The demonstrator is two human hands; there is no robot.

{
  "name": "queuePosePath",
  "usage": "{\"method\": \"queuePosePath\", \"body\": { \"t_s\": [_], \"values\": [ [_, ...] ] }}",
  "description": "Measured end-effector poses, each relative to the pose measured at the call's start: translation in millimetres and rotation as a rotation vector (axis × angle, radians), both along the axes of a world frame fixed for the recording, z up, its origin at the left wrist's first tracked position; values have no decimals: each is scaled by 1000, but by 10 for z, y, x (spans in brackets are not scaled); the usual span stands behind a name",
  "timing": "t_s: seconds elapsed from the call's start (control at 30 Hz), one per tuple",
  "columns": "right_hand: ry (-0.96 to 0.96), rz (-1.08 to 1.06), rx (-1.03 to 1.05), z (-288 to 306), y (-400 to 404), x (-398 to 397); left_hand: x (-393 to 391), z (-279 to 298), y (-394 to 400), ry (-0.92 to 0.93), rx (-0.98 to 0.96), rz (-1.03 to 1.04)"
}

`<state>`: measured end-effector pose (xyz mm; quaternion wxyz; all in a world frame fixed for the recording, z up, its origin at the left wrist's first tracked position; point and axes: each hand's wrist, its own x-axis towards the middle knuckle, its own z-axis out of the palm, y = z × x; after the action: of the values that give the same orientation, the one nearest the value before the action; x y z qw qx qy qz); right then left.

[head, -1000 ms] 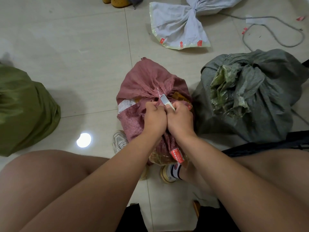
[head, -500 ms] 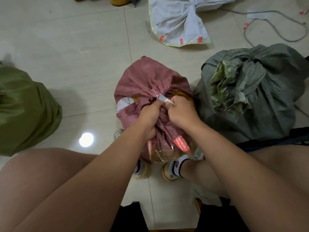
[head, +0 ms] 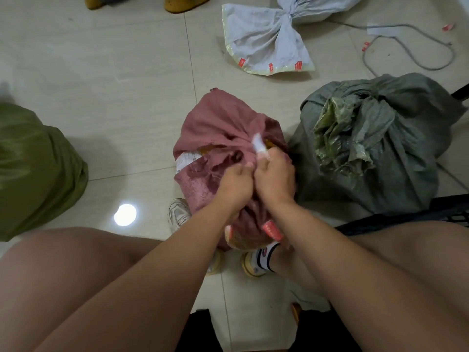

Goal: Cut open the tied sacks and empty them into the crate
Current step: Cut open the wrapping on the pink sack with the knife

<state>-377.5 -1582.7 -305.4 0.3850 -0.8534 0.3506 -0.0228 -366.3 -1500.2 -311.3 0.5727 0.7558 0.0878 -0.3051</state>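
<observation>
A pink woven sack [head: 223, 128] stands on the tiled floor between my feet, its mouth bunched up. My left hand [head: 234, 182] grips the gathered pink fabric just left of the knot. My right hand [head: 276, 174] is curled round a small white-bladed cutter [head: 258, 143], whose tip points up into the bunched neck. A white label [head: 189, 158] and yellow contents show through a gap in the sack. Red tape tags [head: 272, 229] hang from its near side.
A grey-green tied sack [head: 396, 153] sits right of the pink one. An olive sack [head: 33, 168] lies at the left. A white tied sack [head: 266, 44] and a grey cord [head: 429, 49] lie farther off. A black crate edge [head: 406, 217] shows by my right leg.
Both hands have stayed together at the sack's neck and shifted slightly right. The cutter blade has worked at the tie, and the pink fabric has bunched and loosened around it.
</observation>
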Motion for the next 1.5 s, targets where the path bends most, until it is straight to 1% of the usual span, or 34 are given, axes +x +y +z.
{"method": "queuePosePath", "body": {
  "t_s": [0.07,0.13,0.23,0.3,0.37,0.5,0.67,0.77,0.8,0.9,1.0,1.03,1.1,1.17,1.2,1.27,1.33,1.4,1.47,1.5],
  "values": [
    [-51,-158,21,19,-211,162,-340,-86,-116,58,-14,-107],
    [-101,-174,16,80,-337,300,-603,-114,-182,92,-49,-129],
    [-209,-142,-33,178,-315,358,-422,-96,-141,29,4,22],
    [-233,-108,-47,233,-273,331,-189,-72,-46,-36,44,106],
    [-206,-71,-24,257,-264,336,-63,-56,-7,-50,20,103],
    [-168,-40,46,220,-234,313,-51,-37,21,-11,-42,103],
    [20,37,216,136,-158,210,33,41,112,101,-147,220],
    [113,112,312,194,-146,180,138,146,134,178,-183,260],
    [140,138,329,227,-147,166,182,181,144,204,-223,278],
    [160,240,339,346,-222,125,333,246,166,248,-354,340],
    [243,382,244,468,-331,134,468,293,183,238,-400,370],
    [269,423,211,523,-359,139,494,333,184,218,-405,339],
    [246,467,150,567,-412,162,531,401,198,145,-343,200],
    [116,410,117,626,-446,188,563,493,217,73,-229,11],
    [32,335,150,674,-453,206,575,578,240,47,-166,-84],
    [-139,135,349,759,-479,270,609,794,300,25,-54,-256],
    [-270,-59,564,841,-498,328,612,1025,382,1,-46,-412],
    [-343,-179,740,904,-514,360,615,1152,483,-43,-60,-510],
    [-373,-282,911,957,-512,362,627,1199,583,-100,-58,-571],
    [-390,-332,959,956,-514,374,626,1216,617,-131,-50,-603]
  ]
}}
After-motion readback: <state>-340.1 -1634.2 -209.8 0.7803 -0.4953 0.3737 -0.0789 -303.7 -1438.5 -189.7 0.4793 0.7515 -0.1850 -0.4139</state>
